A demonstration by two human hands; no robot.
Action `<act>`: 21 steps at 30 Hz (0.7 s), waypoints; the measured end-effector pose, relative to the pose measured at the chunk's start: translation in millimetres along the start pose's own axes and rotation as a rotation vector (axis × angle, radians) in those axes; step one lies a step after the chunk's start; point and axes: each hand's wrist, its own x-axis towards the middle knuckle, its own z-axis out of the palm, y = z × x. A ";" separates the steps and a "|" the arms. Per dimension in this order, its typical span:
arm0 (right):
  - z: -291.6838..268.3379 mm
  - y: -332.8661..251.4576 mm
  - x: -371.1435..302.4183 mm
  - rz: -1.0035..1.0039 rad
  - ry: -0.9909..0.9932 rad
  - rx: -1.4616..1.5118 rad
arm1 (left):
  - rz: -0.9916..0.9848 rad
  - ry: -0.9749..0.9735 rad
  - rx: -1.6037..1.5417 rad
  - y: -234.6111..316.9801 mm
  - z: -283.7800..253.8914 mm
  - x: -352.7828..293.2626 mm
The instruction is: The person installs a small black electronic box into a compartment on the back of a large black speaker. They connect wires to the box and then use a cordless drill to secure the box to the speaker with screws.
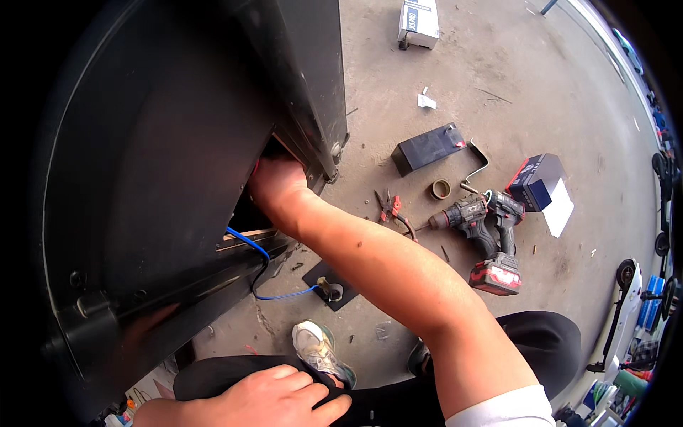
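Observation:
My right hand reaches into a rectangular opening low in a black metal cabinet; its fingers are hidden inside. A bit of red shows beside that wrist. Out of the opening's lower corner comes a blue cable, which turns dark and then blue again. It runs to a metal fitting on a black square plate lying on the floor under my right forearm. My left hand lies on my thigh with its fingers loosely spread, holding nothing.
Right of the cabinet, the concrete floor holds a black battery, red-handled pliers, a tape roll, a bent metal rod, cordless power tools and an open dark box. A white box stands farther off.

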 end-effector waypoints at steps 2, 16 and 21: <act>15.1 5.2 -1.0 0.006 0.090 0.004 | -0.044 0.000 0.016 -1.7 -5.7 4.4; 1.9 -2.9 -1.3 0.075 -0.037 0.166 | -0.125 -0.104 -0.126 22.6 -12.7 15.4; 27.8 4.9 8.0 0.031 0.296 0.039 | -0.103 -0.152 -0.090 18.0 1.1 18.5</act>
